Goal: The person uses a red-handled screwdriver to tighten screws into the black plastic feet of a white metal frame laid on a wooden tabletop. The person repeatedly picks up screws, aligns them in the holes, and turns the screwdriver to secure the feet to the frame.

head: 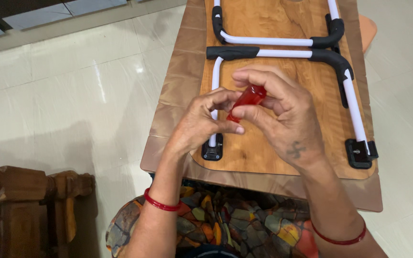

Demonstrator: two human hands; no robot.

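Both hands meet over an upside-down wooden folding table (273, 153) that lies on a brown board. My right hand (283, 114) grips a translucent red screwdriver handle (248, 99), its fingers curled over the top end. My left hand (201, 122) pinches the lower end of the same red handle with thumb and fingers. The tool's shaft is hidden behind the hands. Just below the left hand sits a black hinge bracket (212, 153) at the foot of a white tube leg (215, 76).
Two white tube legs with black corner joints (331, 57) are folded flat on the table's underside. A second black bracket (359, 153) sits at the right. Pale floor tiles (72, 95) surround the board. Carved wooden furniture (25, 200) stands at lower left. Patterned fabric covers my lap.
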